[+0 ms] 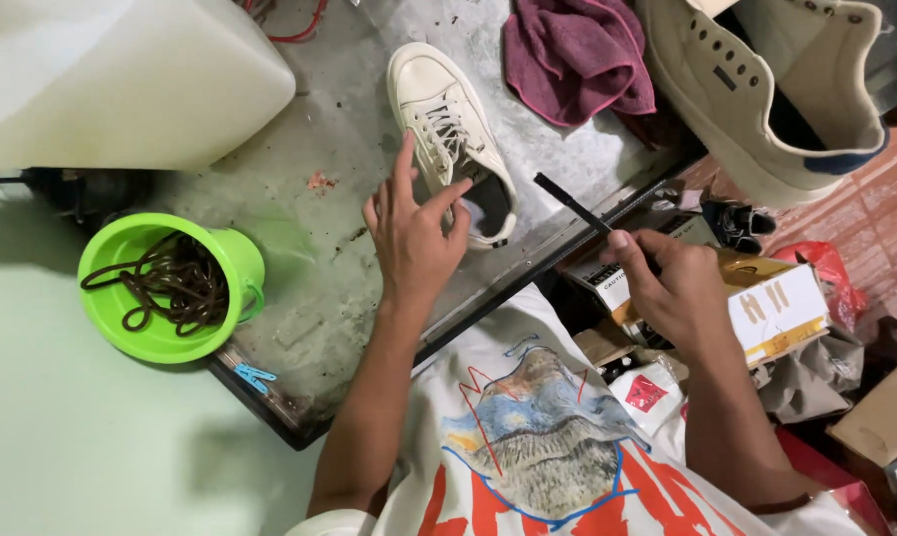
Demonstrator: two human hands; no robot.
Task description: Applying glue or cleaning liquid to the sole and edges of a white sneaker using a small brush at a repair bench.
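Cream low-top sneaker lies on its sole on the grey metal worktop. Long axis runs toe far-left to heel near-right, heel opening toward the person. Laces in place, loose.

Left hand sits at the sneaker's heel end: fingers spread, index and thumb tips at the collar by the dark opening. Grip is loose, nothing clasped; contact looks light, firm hold not confirmed.

Right hand is off the heel's near-right side, beyond the worktop edge, well apart from the sneaker. Its grip is closed around a thin dark brush-like stick, which points up-left toward the heel. Left hand is clearly the nearer one.

Beyond the sneaker: a maroon cloth right of the toe, a large cream high-top further right. Left of the sneaker, a green bucket holds brown laces.
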